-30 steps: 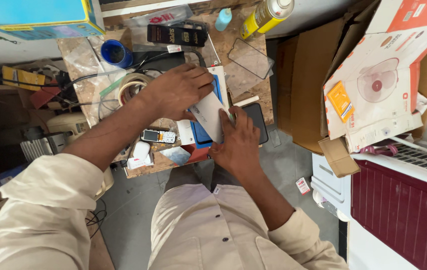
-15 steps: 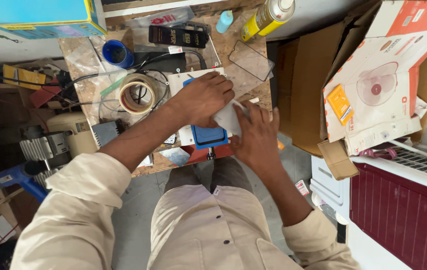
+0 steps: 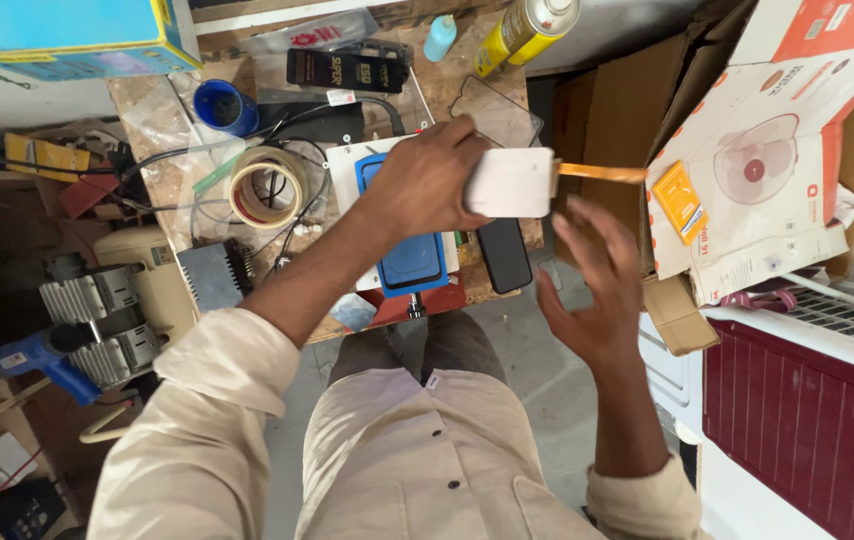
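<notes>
White flat panel with orange ribbon cable, lifted clear of the tabletop.
Left hand grips it; right hand hovers open and empty; blue pad lies bare.

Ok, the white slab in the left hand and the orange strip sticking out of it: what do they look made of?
White slab, held by the left hand: looks like smooth matte plastic or coated glass, with an even white face and rounded corners. Orange strip: thin and flat, probably flexible film like a ribbon cable, though I can't be sure.

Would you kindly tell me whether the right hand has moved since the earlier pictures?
Yes. The right hand has come off the workbench edge, rightward toward the cardboard box, now open and empty.
</notes>
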